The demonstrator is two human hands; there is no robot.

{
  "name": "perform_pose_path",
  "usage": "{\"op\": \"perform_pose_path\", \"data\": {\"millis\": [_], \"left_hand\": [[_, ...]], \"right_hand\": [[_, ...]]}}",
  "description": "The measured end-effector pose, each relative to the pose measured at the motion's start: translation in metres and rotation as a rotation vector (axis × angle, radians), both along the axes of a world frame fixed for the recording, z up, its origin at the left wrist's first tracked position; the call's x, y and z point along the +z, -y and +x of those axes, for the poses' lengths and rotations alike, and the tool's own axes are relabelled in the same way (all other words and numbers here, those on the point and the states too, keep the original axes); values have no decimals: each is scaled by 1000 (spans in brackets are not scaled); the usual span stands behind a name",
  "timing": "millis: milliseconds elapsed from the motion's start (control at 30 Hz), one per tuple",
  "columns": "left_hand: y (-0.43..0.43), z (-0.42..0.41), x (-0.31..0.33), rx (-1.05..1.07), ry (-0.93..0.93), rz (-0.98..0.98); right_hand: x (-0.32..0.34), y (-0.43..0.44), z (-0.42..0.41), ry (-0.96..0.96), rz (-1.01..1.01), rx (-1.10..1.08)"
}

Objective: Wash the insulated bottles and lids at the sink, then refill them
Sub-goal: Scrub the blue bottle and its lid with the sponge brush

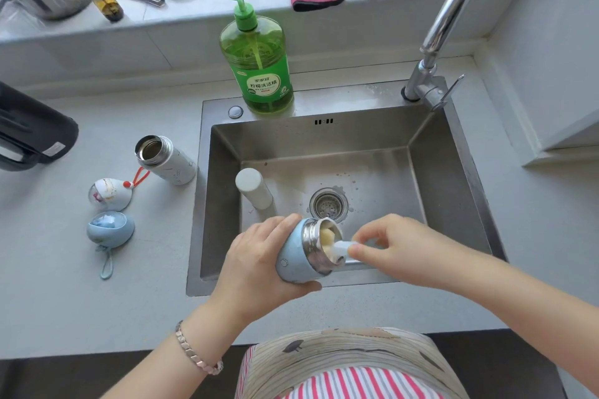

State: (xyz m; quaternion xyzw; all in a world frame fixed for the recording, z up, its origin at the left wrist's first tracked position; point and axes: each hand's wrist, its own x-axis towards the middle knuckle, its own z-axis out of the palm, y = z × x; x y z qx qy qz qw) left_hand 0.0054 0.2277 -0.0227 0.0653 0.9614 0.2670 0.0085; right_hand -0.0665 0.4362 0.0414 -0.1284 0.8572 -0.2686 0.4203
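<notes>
Grips the blue bottle in the left hand, fingers curled round its body, at 6 o'clock in the view, over the near rim of the sink. Tilts its open steel mouth toward 2 o'clock. Pinches the white handle of a sponge brush in the right hand, fingers pressed together on it, at 3 o'clock of the bottle, with the yellowish sponge head inside the mouth.

In the basin, at 9 o'clock of the drain: a white cylinder.

On the tabletop, at 9 o'clock of the sink: an open white bottle, then a white lid and a blue lid toward 8 o'clock, each with a loop strap.

On the sink's back rim at 12 o'clock: a green detergent bottle. At 1 o'clock: the faucet.
</notes>
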Motion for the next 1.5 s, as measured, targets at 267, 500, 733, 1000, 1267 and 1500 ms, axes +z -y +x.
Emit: {"op": "perform_pose_path", "data": {"millis": [267, 500, 733, 1000, 1267, 1500], "left_hand": [[5, 7, -2, 353, 110, 289], [-16, -1, 0, 226, 106, 438], [-18, -1, 1, 240, 135, 526], [-17, -2, 4, 286, 153, 592], [-13, 2, 2, 254, 157, 524], [-17, 4, -3, 212, 97, 507]], "right_hand": [[35, -26, -31, 165, -211, -63], [5, 22, 8, -240, -519, -478], [1, 17, 16, -325, -704, -696], [9, 16, 17, -325, -797, -731], [8, 10, 4, -120, -810, -927], [2, 18, 15, -52, -771, -938]]}}
